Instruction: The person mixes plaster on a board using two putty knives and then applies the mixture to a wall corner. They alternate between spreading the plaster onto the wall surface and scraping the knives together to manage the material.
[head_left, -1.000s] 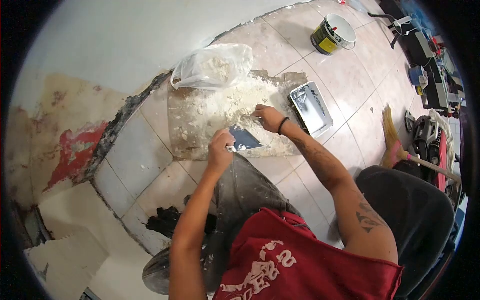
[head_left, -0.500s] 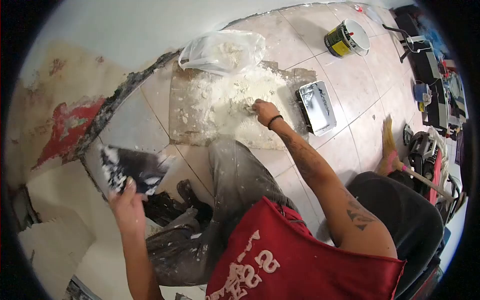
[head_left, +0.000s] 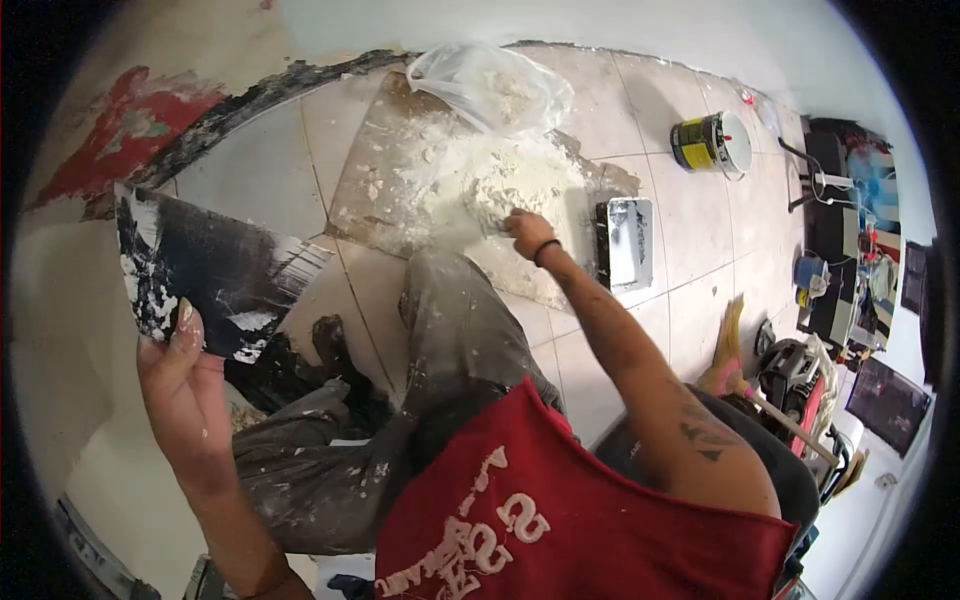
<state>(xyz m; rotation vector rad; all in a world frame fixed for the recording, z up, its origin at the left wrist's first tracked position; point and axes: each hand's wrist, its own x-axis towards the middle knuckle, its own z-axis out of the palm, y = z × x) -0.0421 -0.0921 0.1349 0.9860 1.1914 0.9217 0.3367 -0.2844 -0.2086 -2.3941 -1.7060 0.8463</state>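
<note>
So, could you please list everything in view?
Floor tiles: many, pale, centre
Board: one, brown, on the tiles
Powder heap: one, off-white, on the board
Plastic bag: one, clear, board's far edge
Tray: one, white and black, board's right
Bucket: one, black and yellow, upper right
Broom: one, straw and pink, right
Seat: one, black, lower right
Screen: one, dark, far right
Clutter: uncountable, mixed, far right
Flat blade: one, dark, left side
Shirt: one, red, bottom
Trousers: one pair, grey, centre
Left hand: one, bare, on the blade
Right hand: one, bare, at the powder

2 white letters S (head_left: 523, 517) stand on the red shirt (head_left: 640, 500); the bucket label (head_left: 692, 146) is illegible.
</note>
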